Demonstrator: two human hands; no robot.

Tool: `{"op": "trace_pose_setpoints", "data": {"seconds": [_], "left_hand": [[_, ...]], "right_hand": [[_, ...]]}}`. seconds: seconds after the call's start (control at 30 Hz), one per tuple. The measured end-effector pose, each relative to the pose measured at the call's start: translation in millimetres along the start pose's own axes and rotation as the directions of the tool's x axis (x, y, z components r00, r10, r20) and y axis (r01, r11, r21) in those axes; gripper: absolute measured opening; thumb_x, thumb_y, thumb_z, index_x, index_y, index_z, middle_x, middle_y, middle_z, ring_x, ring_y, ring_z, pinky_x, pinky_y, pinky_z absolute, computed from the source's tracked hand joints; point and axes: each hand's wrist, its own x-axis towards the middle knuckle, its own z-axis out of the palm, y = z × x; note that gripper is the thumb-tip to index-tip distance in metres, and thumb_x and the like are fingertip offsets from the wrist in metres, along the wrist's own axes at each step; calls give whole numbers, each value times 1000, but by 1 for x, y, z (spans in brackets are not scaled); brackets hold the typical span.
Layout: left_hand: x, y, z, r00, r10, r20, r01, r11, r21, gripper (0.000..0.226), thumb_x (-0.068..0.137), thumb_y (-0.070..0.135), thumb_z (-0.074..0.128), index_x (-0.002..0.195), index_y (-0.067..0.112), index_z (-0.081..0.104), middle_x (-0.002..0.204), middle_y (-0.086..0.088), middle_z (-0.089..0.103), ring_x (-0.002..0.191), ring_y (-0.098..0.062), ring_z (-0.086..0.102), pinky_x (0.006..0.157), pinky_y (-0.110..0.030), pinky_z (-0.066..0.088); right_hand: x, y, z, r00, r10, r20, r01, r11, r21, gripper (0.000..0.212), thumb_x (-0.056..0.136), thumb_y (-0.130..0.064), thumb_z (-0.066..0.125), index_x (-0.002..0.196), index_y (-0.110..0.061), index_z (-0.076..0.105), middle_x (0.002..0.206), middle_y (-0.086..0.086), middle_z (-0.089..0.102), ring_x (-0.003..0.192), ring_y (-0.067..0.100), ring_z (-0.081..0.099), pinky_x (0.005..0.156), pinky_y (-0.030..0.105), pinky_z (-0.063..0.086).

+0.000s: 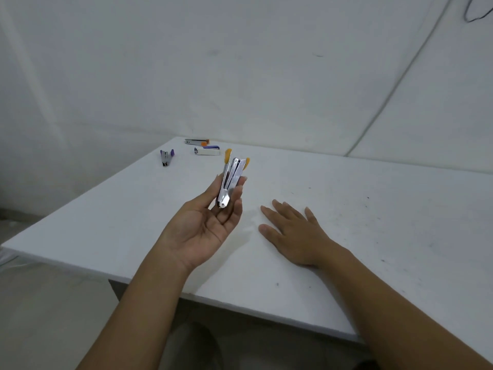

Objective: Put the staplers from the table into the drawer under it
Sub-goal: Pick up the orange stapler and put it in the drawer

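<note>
My left hand [205, 225] is raised above the white table [346, 222], palm up. It holds a chrome stapler with yellow-orange tips [231, 180] between thumb and fingers, its jaws splayed upward. My right hand [290, 231] lies flat on the tabletop, fingers spread, holding nothing. Three more staplers lie at the far left corner: a grey and purple one [166, 157], a white and purple one [207, 150], and a chrome one with an orange end [197, 141]. The drawer is not in view.
White walls stand close behind the table, with a thin cable [394, 81] running diagonally down the right wall. The table's near edge [240, 308] crosses the lower view, with dim floor below it on the left.
</note>
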Motion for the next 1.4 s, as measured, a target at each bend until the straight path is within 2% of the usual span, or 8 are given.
{"op": "trace_pose_setpoints", "data": {"seconds": [0.13,0.27,0.4,0.53,0.73,0.97,1.2,1.4], "left_hand": [[-10,-26,13,974,225,-14,-208,922,327,38,93,20,63,130,11,64,119,-12,73,101,-21,74,86,-31,60],[-21,-59,23,817,557,150,-451,454,768,50,81,19,76,129,25,64,105,3,78,96,-17,76,86,-29,60],[-24,-94,26,656,579,483,-582,-18,813,53,87,20,76,136,27,57,120,15,71,112,-3,67,95,-19,51],[-26,-122,36,567,495,658,-643,-234,729,61,87,18,76,142,22,50,127,16,66,118,6,60,100,-12,45],[-31,-161,58,520,406,752,-723,-260,640,65,86,16,77,143,25,45,127,17,64,118,13,56,97,-9,44],[-31,-214,83,531,372,761,-769,-166,617,41,86,21,77,124,14,66,118,6,72,107,-6,68,90,-11,49],[-38,-301,109,656,273,703,-742,61,668,20,83,27,80,103,26,78,102,16,73,95,-7,67,75,-17,52],[-53,-390,138,707,34,707,-700,176,692,14,80,28,82,94,24,82,91,15,78,82,-4,70,72,-19,53]], "right_hand": [[-40,15,-3,1000,30,4,-30,1000,9,67,99,-68,15,160,-41,6,171,-12,-3,157,10,-6,125,50,-10],[-83,29,-7,995,88,-34,-88,996,2,69,98,-69,14,160,-41,7,171,-14,-2,158,11,-4,126,51,-8],[-125,48,-10,983,175,-64,-174,985,9,70,97,-70,15,160,-41,8,171,-14,-1,157,10,-3,127,48,-6],[-160,72,-14,962,261,-77,-261,965,10,69,98,-69,16,160,-41,9,171,-14,-1,157,9,-3,127,46,-4],[-212,102,-17,914,380,-143,-379,925,34,70,97,-71,17,160,-40,14,171,-13,4,158,11,2,128,45,1],[-284,137,-15,799,481,-360,-428,876,221,55,103,-54,38,152,-31,44,163,-11,35,152,9,27,124,31,10],[-384,176,15,378,611,-695,-385,787,483,30,95,-10,65,124,-15,71,135,-1,67,134,15,55,115,39,42],[-439,198,50,105,747,-657,-486,615,621,31,92,1,61,113,-17,74,126,1,71,138,22,51,113,45,41]]}}
